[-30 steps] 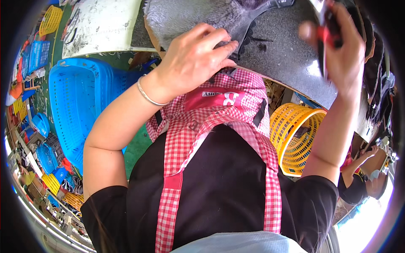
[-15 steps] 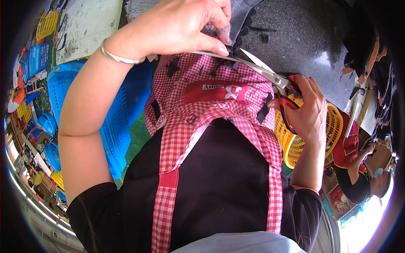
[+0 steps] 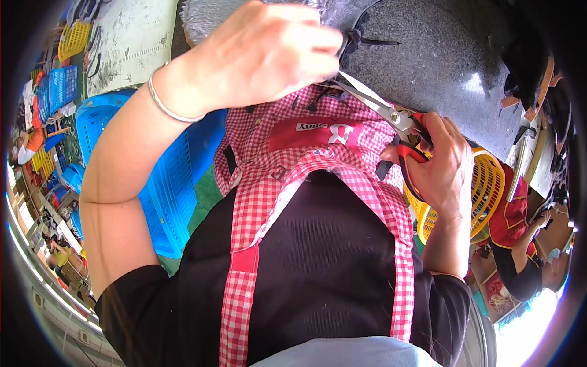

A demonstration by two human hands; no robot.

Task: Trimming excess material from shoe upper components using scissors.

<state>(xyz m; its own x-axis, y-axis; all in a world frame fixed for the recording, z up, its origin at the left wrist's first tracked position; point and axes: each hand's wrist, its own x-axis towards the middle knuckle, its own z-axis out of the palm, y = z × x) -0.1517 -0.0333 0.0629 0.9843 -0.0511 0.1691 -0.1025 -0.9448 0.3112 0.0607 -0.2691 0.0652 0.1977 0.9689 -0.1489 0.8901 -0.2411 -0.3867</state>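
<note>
In my right hand (image 3: 449, 165) is a pair of scissors (image 3: 391, 113) with red and black handles, my fingers through the loops. The blades point up and left, slightly parted, and their tips are by my left hand. My left hand (image 3: 269, 55) is curled closed beside the blades, its fingers blurred by motion; what it grips is hidden. Behind it lies grey fur material (image 3: 211, 18) at the table's near edge. Thin dark scraps (image 3: 315, 104) lie on my red checked apron (image 3: 244, 220), just below the blades.
A dark speckled tabletop (image 3: 422, 67) spreads ahead, with black and brown scraps at its right. Blue baskets (image 3: 168, 208) stand at my left, below a marked white board (image 3: 131, 46). A yellow basket (image 3: 489, 196) is beside my right forearm. Another person (image 3: 520, 266) sits at far right.
My left hand has turned over and its thumb no longer shows in a pinch at the blades. More grey fur is visible behind it. The scissors have barely moved.
</note>
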